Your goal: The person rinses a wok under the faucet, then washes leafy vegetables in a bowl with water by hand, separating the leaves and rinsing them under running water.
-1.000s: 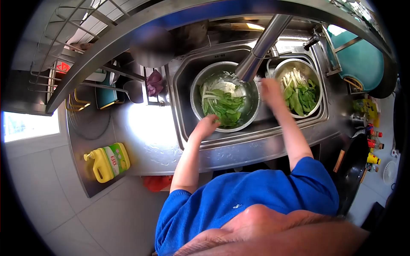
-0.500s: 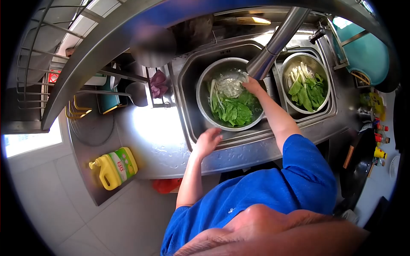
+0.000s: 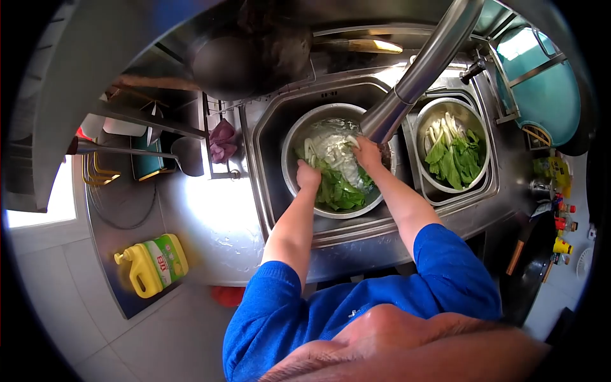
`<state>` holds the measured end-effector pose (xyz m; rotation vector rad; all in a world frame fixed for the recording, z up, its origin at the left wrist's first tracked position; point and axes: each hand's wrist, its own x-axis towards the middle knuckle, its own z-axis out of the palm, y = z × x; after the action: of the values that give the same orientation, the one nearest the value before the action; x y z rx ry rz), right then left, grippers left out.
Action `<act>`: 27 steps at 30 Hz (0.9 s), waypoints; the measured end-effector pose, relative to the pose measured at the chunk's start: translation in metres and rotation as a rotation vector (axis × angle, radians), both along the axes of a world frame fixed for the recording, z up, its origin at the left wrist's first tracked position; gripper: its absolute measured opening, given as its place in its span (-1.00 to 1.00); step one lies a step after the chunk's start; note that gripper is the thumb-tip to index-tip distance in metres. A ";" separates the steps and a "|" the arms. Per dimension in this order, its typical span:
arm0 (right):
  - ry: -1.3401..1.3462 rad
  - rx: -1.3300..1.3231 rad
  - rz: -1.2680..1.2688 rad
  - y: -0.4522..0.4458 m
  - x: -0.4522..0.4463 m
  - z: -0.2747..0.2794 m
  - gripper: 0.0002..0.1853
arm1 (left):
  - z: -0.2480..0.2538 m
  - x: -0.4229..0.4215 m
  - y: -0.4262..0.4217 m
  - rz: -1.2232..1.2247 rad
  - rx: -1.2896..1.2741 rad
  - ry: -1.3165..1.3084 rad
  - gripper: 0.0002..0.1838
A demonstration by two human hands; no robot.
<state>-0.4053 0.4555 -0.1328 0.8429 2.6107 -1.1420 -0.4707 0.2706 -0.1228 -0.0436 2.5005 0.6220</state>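
Observation:
A steel bowl (image 3: 290, 181) stands in the left sink basin, holding water and leafy greens (image 3: 337, 189) with white stems. Under the faucet (image 3: 389, 113), the water is churned and bubbling. My right hand (image 3: 368, 155) is closed around white stems at the bowl's right side, just below the spout. At the left side, my left hand (image 3: 309, 176) reaches over the rim with its fingers curled on the greens; its fingertips are partly hidden. A second steel bowl (image 3: 436, 183) in the right basin holds more leafy greens (image 3: 455, 156), stems toward the back.
A yellow detergent jug (image 3: 153, 264) stands on the counter at the left. A purple cloth (image 3: 222, 141) hangs by the sink's left edge, near a ladle (image 3: 188, 156). A rack with a teal board (image 3: 541, 95) is at the right, and a wok (image 3: 531, 261) is nearer me.
My left hand has moved from the sink's front edge into the bowl. The right hand has shifted slightly left and down, now on the stems. The whole view has tilted a little.

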 end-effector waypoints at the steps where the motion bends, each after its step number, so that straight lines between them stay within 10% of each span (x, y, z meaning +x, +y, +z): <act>1: 0.008 0.062 -0.037 -0.013 0.001 0.001 -0.63 | 0.006 0.003 0.005 0.078 0.013 0.027 -0.42; 4: 0.064 0.126 0.012 -0.026 0.009 -0.026 -0.68 | -0.016 0.012 0.018 0.211 0.263 0.060 -0.41; 7: 0.059 -1.081 -0.472 -0.014 0.004 -0.010 -0.53 | -0.047 0.016 0.009 0.475 0.747 -0.274 -0.42; 10: 0.191 -0.893 -0.200 -0.027 0.004 0.083 -0.44 | -0.022 0.007 0.013 0.685 0.979 -0.668 -0.47; 14: 0.232 -0.615 0.048 -0.012 0.008 0.062 -0.40 | -0.017 -0.003 -0.005 0.509 1.184 -0.911 -0.51; 18: 0.115 -0.179 -0.071 0.034 0.000 -0.020 -0.44 | -0.045 -0.014 -0.019 0.321 0.897 -0.857 -0.63; 21: 0.143 -0.120 -0.195 0.014 -0.003 -0.015 -0.43 | -0.039 -0.006 -0.008 0.053 0.255 0.043 -0.57; 25: -0.147 0.010 0.306 -0.007 -0.003 -0.017 -0.43 | -0.021 0.010 0.006 -0.128 0.063 -0.088 -0.59; 27: -0.137 -0.052 0.140 0.012 -0.006 -0.011 -0.41 | -0.004 0.006 0.003 -0.043 0.088 -0.065 -0.59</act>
<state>-0.4112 0.4676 -0.1437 0.6900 2.4747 -1.0698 -0.4647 0.2734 -0.1268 0.0219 2.4027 0.7009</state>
